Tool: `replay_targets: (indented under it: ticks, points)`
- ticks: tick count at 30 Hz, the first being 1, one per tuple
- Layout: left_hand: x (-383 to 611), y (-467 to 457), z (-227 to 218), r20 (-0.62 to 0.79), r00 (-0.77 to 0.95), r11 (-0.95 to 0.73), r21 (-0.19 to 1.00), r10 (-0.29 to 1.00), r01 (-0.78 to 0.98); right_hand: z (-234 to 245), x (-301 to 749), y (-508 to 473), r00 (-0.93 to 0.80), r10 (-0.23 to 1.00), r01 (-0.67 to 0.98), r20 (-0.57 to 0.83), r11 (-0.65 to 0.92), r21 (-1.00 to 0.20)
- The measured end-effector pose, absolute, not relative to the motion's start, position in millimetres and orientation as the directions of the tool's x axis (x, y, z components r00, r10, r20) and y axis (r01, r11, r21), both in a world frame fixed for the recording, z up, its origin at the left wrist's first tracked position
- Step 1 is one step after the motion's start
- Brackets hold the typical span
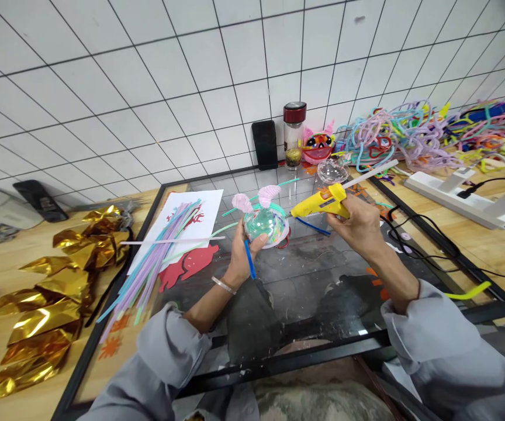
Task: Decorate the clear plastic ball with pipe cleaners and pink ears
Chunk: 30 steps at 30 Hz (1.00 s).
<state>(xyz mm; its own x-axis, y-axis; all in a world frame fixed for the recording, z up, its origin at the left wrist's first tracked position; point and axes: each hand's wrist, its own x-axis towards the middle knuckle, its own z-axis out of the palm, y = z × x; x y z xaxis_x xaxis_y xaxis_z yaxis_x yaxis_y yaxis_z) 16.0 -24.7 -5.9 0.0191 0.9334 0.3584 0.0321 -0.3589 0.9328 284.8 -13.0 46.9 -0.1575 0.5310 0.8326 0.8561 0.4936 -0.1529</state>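
My left hand (240, 252) is closed around a clear ball ornament (265, 224) with colourful filling, pink pipe-cleaner ears and a teal band. A blue pipe cleaner (249, 259) is also pinched in that hand and hangs down below it. My right hand (358, 224) grips a yellow hot glue gun (321, 202), its nozzle pointing left and almost touching the ball's right side. A white glue stick sticks out of the gun's back. Both hands hover over a glass tabletop (305, 275).
Pastel pipe cleaners (156, 263) lie on white paper, with a red paper cutout (189, 264) beside them. Gold foil pieces (59, 292) sit at left. Behind are a phone (265, 144), a jar (294, 134), a pink mask toy (318, 146), a clear half dome (332, 171), a tangled pipe-cleaner heap (428, 131) and a power strip (458, 193) with cables.
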Motion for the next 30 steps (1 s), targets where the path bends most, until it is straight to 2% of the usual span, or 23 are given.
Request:
replay_targets:
  ticks: [3, 7, 16, 20, 25, 30]
  points:
    - [15.4, -25.0, -6.7, 0.309, 0.015, -0.310, 0.951, 0.951, 0.012, 50.0, 283.6, -14.7, -0.105, 0.536, 0.866, 0.838, 0.463, -0.188]
    - [17.1, -27.7, -3.8, 0.256, -0.068, -0.248, 0.963, 0.964, 0.107, 57.0, 277.9, -19.0, -0.052, 0.492, 0.867, 0.869, 0.454, -0.205]
    - [21.5, -32.8, 8.7, 0.224, -0.042, -0.218, 0.969, 0.974, 0.118, 59.4, 272.1, -20.5, -0.104, 0.464, 0.863, 0.880, 0.481, -0.152]
    - [21.5, -33.8, 8.2, 0.245, -0.035, -0.238, 0.962, 0.969, 0.133, 59.8, 273.0, -20.5, -0.100, 0.477, 0.868, 0.873, 0.470, -0.157]
    - [22.2, -34.4, 7.7, 0.283, -0.018, -0.276, 0.946, 0.959, 0.170, 57.8, 272.2, -19.6, -0.122, 0.434, 0.855, 0.893, 0.502, -0.127]
    - [22.4, -34.8, 7.8, 0.300, -0.013, -0.293, 0.939, 0.954, 0.181, 55.9, 273.0, -19.0, -0.104, 0.500, 0.864, 0.860, 0.473, -0.170]
